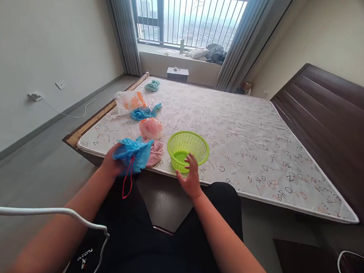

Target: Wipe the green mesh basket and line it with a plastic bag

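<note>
A blue plastic bag (134, 153) with a red drawstring loop hanging down is in my left hand (112, 162), above the bed's near edge. The bag hides most of those fingers. My right hand (191, 178) is raised with its fingers apart, just in front of a green plastic basket (189, 145) that stands upright on the mattress. No item lies between those fingers. Behind the blue bag are a pink cloth (155, 154) and a pinkish-red bundle in a clear plastic bag (151, 128).
On the lettered mattress (241, 137), another blue plastic bag (141, 114), a white bag with orange print (128, 100) and a coiled teal item (152, 85) lie along the left. A white cable (37, 211) crosses before me. A dark headboard (327, 135) stands right.
</note>
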`<state>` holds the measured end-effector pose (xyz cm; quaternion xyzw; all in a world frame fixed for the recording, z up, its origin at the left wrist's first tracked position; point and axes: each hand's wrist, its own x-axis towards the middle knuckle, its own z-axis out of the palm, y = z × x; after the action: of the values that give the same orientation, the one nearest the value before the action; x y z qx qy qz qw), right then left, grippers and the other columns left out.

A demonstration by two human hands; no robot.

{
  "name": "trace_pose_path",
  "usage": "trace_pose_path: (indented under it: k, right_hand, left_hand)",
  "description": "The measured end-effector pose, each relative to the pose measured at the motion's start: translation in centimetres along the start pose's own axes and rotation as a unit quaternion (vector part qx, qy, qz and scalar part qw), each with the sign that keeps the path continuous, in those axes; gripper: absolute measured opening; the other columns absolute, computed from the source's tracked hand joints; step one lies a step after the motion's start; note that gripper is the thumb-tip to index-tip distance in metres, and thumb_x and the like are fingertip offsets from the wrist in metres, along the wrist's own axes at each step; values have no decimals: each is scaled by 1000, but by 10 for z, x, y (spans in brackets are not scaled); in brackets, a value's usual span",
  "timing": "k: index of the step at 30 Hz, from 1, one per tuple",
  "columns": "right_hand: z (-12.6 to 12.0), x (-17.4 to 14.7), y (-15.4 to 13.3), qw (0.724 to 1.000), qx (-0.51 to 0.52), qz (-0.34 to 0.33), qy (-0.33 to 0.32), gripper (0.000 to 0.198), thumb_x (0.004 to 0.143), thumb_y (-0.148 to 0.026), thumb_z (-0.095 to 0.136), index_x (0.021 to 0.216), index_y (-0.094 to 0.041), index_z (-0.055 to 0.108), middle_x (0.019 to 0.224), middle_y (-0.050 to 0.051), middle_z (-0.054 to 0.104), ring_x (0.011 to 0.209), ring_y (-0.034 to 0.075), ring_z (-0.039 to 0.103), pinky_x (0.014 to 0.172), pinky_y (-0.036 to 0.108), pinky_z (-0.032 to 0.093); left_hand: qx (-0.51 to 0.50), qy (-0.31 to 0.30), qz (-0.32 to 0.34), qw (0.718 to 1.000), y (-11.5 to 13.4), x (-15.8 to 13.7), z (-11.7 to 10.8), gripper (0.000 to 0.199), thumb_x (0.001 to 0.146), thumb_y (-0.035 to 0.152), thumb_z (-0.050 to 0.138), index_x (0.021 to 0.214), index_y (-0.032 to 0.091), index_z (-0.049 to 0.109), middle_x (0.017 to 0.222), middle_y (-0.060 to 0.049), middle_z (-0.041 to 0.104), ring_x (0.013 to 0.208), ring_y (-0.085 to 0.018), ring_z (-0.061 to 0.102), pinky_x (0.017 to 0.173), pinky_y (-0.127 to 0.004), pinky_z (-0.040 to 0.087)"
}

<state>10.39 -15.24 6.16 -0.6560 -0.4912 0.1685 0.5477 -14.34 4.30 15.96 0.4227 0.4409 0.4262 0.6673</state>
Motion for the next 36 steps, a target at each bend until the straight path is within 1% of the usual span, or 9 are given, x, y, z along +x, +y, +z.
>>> trace_pose_path:
  k: [3,5,7,10,16,22,28,32,36]
  right_hand:
    - [43,-15,-15,985,125,21,-119,116,69,-44,88,164,-31,23,167,14,31,137,35,53,98,52,58]
    - [59,-18,-16,973,154,10,-171,93,73,-42,84,156,-30,42,151,10,54,130,31,59,103,50,55]
    - [60,-17,-10,970,137,-12,-202,46,81,-38,76,126,-29,70,123,6,70,118,28,65,109,50,51]
    - [44,-15,6,981,90,31,-171,13,85,-37,68,84,-26,73,93,4,73,96,27,68,103,49,53]
    - [17,-14,26,977,94,185,-48,34,79,-38,67,108,-20,69,108,6,76,105,27,69,101,44,52]
    - [15,-12,30,980,94,176,-28,28,83,-36,63,108,-23,69,111,5,76,108,25,69,102,39,51]
    - [18,-13,40,981,110,156,-42,38,80,-28,60,117,-23,68,120,5,75,114,24,67,108,41,48]
    - [19,-11,39,980,118,159,-33,41,77,-26,59,117,-22,67,121,6,74,117,24,66,110,41,47]
    - [21,-9,43,978,118,170,-27,36,79,-31,60,113,-23,68,120,6,75,116,25,67,108,41,49]
  left_hand:
    - [-49,-152,-120,980,-30,-47,35,26,84,44,67,89,19,69,85,-9,74,95,-34,73,80,-49,63]
    - [-38,-213,-136,967,-51,-65,52,22,78,40,74,85,20,68,84,-8,74,92,-32,74,81,-45,62]
    - [-24,-242,-128,962,-73,-73,59,21,76,39,75,81,20,65,83,-8,73,90,-30,73,82,-43,62]
    - [-69,-213,-133,965,-102,-66,50,22,81,41,70,87,21,66,90,-8,74,95,-28,73,89,-42,61]
    - [-177,-133,-183,958,-132,-35,24,22,88,39,65,100,21,68,95,-6,75,82,-18,72,79,-34,63]
    - [-96,-100,-149,979,-155,-26,30,36,91,51,60,112,22,67,111,-7,74,96,-21,71,82,-36,60]
    - [20,-61,49,997,-177,-26,32,61,90,71,59,111,15,70,115,-13,74,111,-26,67,101,-39,51]
    - [-20,-45,2,999,-175,-25,32,68,86,77,59,113,16,68,97,-10,75,89,-23,70,81,-35,55]
    - [-21,-53,-57,997,-176,-19,31,50,75,52,82,107,16,68,79,-3,69,66,-16,63,63,-28,50]
